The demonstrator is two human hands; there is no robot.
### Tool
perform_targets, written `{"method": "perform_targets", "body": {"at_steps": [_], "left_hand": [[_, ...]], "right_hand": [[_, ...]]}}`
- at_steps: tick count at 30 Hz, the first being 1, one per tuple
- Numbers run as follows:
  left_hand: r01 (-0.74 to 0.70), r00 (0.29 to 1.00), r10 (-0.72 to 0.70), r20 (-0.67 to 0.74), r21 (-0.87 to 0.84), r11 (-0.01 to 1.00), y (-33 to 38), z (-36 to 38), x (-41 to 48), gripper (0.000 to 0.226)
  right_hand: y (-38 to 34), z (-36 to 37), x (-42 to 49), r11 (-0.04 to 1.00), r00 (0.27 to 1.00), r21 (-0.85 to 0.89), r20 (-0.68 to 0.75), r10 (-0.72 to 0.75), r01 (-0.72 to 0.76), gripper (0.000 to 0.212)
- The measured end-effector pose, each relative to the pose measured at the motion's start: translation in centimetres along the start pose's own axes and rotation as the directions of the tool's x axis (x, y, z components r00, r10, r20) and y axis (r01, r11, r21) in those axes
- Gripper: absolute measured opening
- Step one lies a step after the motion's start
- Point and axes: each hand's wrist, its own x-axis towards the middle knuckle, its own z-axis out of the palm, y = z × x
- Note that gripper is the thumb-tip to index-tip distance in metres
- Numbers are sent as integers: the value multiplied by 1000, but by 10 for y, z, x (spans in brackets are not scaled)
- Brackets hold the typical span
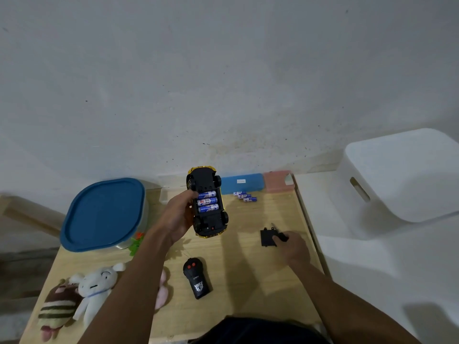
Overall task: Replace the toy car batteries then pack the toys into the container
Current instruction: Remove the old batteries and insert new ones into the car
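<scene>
My left hand (177,216) holds a yellow toy car (208,202) upside down above the wooden table (238,264). Its black underside faces up and the battery bay is uncovered, with three blue batteries (207,201) in it. My right hand (293,245) rests on the table at the right, closed on a small screwdriver (280,234) with a black handle. The black battery cover (267,237) lies flat right beside that hand. Three more blue batteries (244,196) lie loose at the back of the table. A clear container with a blue lid (104,214) stands at the left.
A black remote control (197,279) lies near the front middle. Plush toys (82,294) lie at the front left, a pink one (162,286) partly under my left arm. A green and orange toy (136,242) sits by the container. A white bin (407,175) stands off to the right.
</scene>
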Motion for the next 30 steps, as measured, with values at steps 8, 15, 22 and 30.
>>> {"method": "perform_targets", "body": {"at_steps": [8, 15, 22, 30], "left_hand": [[13, 1000, -13, -18, 9, 1000, -1, 1, 1, 31], [10, 1000, -10, -25, 7, 1000, 1, 3, -1, 28], [7, 1000, -7, -24, 0, 1000, 4, 0, -2, 27], [7, 1000, -6, -11, 16, 1000, 2, 0, -3, 27]], "right_hand": [[0, -3, -1, 996, 999, -83, -9, -31, 30, 18], [-4, 2, 0, 997, 999, -65, 5, -52, 52, 18], [-6, -1, -6, 997, 993, 48, -108, -51, 56, 15], [-8, -3, -7, 993, 992, -74, -68, -102, 97, 18]]}}
